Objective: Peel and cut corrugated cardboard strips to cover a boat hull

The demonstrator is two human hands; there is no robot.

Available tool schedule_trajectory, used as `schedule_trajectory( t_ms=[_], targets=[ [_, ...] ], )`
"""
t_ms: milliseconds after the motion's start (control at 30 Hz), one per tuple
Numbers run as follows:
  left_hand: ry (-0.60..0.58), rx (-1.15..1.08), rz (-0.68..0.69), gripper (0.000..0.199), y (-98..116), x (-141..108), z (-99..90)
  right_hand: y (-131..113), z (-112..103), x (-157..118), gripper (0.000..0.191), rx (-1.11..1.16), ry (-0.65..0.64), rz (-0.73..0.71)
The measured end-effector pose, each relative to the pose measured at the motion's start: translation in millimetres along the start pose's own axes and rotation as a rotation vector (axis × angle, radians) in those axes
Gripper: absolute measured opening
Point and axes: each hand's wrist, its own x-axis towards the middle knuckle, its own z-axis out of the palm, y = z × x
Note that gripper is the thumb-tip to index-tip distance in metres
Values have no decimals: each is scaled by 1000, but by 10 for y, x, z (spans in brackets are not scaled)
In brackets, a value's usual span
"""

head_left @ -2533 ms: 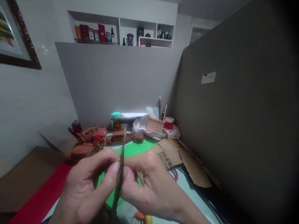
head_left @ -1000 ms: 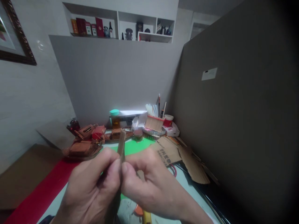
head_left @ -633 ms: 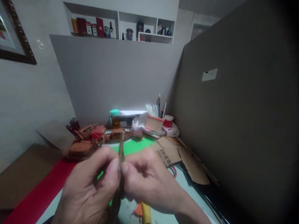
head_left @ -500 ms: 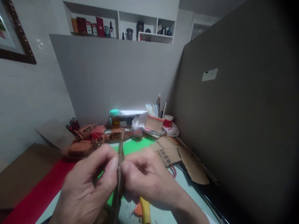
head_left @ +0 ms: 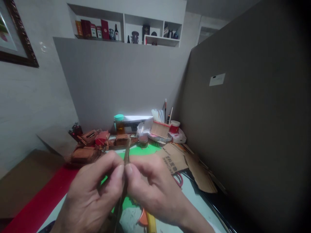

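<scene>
A long, narrow brown strip (head_left: 127, 152), perhaps cardboard seen edge-on, stands between my two hands, its far end pointing away from me. My left hand (head_left: 92, 194) pinches it from the left with thumb and forefinger. From the other side my right hand (head_left: 153, 187) pinches it too, and the two thumb tips almost meet. The strip's lower end runs down past the left palm toward the bottom edge. Below the hands lie a green sheet (head_left: 127, 203), a yellow handle (head_left: 152, 223) and an orange piece (head_left: 143, 217), partly covered by the right hand.
Brown wooden models (head_left: 85, 154) crowd the back left, near a teal-lidded bottle (head_left: 119, 124). Torn cardboard (head_left: 201, 176) and pink-handled scissors (head_left: 179, 179) lie on the right. A red strip (head_left: 46, 197) runs along the left edge. Grey panels (head_left: 121, 77) enclose the back and right.
Both thumbs have drawn closer together over the strip, which now leans a little more to the right at its far end. The right hand has shifted slightly, showing more of the green sheet beneath.
</scene>
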Motion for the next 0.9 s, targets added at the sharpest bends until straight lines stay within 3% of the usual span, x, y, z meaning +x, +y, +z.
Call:
schedule_trajectory(
  t_ms=[200,333,733,900],
  targets=[
    [59,-119,-139,27,62,-4,14,68,12,19,28,157,-15,-17],
    [25,-180,-245,30,107,7,-2,127,-1,27,29,262,-40,-31],
    [-31,-298,-320,35,53,5,-41,187,2,3,30,418,-83,-13],
    [-25,-208,-307,36,166,-29,-48,134,-24,4,33,305,-84,-27]
  ],
)
